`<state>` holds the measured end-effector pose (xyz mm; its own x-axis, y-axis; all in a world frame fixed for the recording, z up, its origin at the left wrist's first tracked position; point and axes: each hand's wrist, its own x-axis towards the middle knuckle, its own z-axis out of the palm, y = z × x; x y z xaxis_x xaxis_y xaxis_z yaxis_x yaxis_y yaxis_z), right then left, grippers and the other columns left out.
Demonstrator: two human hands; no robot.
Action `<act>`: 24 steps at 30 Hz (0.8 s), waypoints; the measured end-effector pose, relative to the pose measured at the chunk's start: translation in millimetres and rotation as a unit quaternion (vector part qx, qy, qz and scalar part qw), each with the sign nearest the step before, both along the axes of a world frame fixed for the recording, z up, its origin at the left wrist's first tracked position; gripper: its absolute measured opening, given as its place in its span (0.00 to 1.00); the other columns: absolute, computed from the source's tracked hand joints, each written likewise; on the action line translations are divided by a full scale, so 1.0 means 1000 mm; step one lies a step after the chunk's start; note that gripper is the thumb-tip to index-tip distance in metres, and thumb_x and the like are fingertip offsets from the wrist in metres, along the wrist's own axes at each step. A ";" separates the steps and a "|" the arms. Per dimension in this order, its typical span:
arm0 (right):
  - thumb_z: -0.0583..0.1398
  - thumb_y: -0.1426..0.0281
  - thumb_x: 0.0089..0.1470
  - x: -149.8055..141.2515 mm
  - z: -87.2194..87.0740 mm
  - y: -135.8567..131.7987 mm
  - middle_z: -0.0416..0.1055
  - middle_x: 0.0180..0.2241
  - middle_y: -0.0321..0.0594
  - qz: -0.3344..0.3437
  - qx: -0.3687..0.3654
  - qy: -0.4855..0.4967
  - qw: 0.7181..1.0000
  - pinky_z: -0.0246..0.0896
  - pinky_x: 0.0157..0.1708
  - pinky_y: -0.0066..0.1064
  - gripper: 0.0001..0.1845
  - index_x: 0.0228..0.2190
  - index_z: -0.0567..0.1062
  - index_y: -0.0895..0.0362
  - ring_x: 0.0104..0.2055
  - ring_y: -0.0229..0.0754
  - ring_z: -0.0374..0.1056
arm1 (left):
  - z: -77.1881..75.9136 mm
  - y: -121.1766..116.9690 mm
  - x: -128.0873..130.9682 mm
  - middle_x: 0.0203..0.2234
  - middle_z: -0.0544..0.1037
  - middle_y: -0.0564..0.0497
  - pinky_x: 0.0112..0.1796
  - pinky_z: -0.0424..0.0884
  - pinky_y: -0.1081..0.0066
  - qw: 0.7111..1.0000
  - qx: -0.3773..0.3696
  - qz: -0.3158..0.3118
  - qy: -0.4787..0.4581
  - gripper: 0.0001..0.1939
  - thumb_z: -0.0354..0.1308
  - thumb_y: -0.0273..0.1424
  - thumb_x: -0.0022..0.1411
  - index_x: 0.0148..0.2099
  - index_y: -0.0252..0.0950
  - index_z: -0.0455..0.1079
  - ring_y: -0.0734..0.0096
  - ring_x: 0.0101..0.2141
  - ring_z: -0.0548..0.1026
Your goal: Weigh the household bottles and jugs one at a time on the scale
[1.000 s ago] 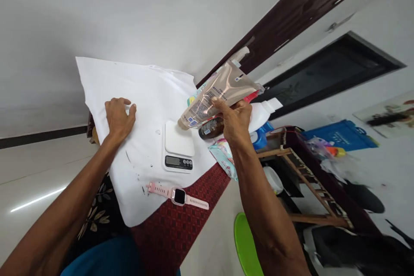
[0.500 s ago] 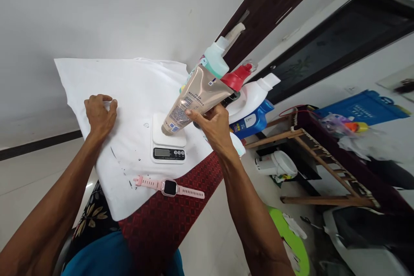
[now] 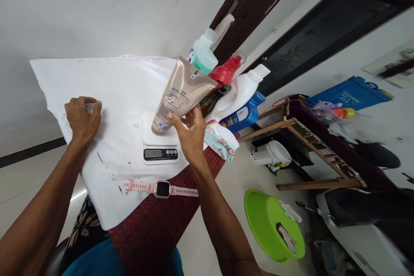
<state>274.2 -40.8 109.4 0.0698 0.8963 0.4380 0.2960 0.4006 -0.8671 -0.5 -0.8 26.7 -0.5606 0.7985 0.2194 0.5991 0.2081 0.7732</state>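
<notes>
I have the right hand (image 3: 191, 137) clamped on a beige squeeze tube (image 3: 177, 95), tilted cap-down over the digital scale (image 3: 161, 155); the left hand (image 3: 82, 118), apart, curls on white cloth (image 3: 116, 90), grip unclear to me. A smartwatch (image 3: 162, 189) lies nearby.

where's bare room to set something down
The white cloth is bare, small marks aside, between the left hand and the kitchen scale, and behind them toward the wall. It is crowded over and right of the scale: the right hand holds the tube, with bottles and a soft pack close beyond.
</notes>
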 end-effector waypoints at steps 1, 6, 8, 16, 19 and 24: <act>0.69 0.53 0.59 -0.005 -0.002 0.001 0.81 0.48 0.42 -0.008 0.006 -0.004 1.000 0.76 0.50 0.44 0.21 0.48 0.77 0.51 0.49 0.47 0.77 | 0.000 0.000 0.000 0.44 0.77 0.39 0.62 0.66 0.47 1.000 0.001 0.002 0.003 0.09 0.57 0.34 0.63 0.42 0.36 0.75 0.47 0.52 0.71; 0.66 0.56 0.62 0.005 -0.006 0.003 0.81 0.43 0.40 -0.064 0.035 -0.011 0.997 0.76 0.48 0.41 0.15 0.44 0.78 0.53 0.43 0.44 0.77 | 0.001 0.002 0.000 0.40 0.76 0.41 0.62 0.66 0.48 1.000 0.003 0.007 0.009 0.08 0.57 0.33 0.61 0.40 0.37 0.75 0.49 0.51 0.71; 0.66 0.57 0.62 0.024 -0.002 0.005 0.81 0.42 0.40 -0.116 0.063 -0.009 0.991 0.76 0.47 0.40 0.14 0.43 0.77 0.53 0.43 0.44 0.77 | 0.001 0.001 0.000 0.39 0.76 0.42 0.62 0.66 0.48 1.000 0.002 0.006 0.008 0.09 0.57 0.34 0.61 0.41 0.37 0.75 0.48 0.51 0.72; 0.66 0.57 0.57 0.092 -0.016 0.017 0.82 0.38 0.43 -0.278 0.057 -0.085 0.955 0.75 0.43 0.38 0.15 0.39 0.76 0.55 0.40 0.46 0.78 | 0.001 0.001 0.001 0.42 0.78 0.40 0.63 0.66 0.47 1.000 -0.009 0.002 0.021 0.12 0.56 0.36 0.61 0.42 0.36 0.76 0.47 0.53 0.72; 0.65 0.55 0.56 0.096 -0.036 0.020 0.81 0.35 0.44 -0.313 0.041 -0.094 0.944 0.75 0.42 0.40 0.16 0.37 0.75 0.55 0.38 0.48 0.77 | 0.001 0.002 0.001 0.42 0.78 0.40 0.63 0.66 0.47 1.000 -0.004 -0.001 0.023 0.11 0.55 0.36 0.61 0.41 0.37 0.75 0.48 0.52 0.73; 0.64 0.54 0.58 0.095 -0.049 0.027 0.82 0.43 0.48 -0.288 0.043 -0.084 0.953 0.76 0.44 0.42 0.19 0.43 0.75 0.55 0.44 0.50 0.78 | 0.004 0.003 0.002 0.42 0.79 0.40 0.63 0.66 0.46 0.999 -0.014 0.004 0.035 0.12 0.55 0.37 0.60 0.41 0.37 0.75 0.47 0.52 0.73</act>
